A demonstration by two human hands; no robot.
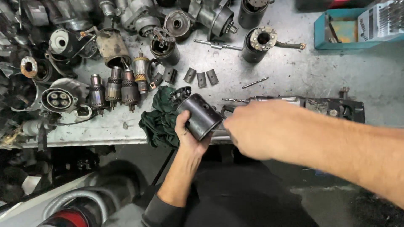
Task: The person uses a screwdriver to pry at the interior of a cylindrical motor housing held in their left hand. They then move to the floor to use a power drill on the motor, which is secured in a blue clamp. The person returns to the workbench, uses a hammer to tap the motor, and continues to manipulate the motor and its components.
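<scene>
My left hand [190,138] grips a black cylindrical motor housing [200,115] from below, tilted over the front edge of the metal workbench [294,71]. A dark green rag [162,117] lies beside it on the left. My right hand [261,128] is blurred, fingers curled, just right of the housing's open end, above a power drill [320,105] lying on the bench. I cannot tell whether the right hand holds anything.
Several armatures [122,88] stand left of the rag among motor housings and starter parts [59,98]. Three small dark blocks [201,77] and a loose drill bit [255,82] lie mid-bench. A teal tray [336,29] sits at the back right.
</scene>
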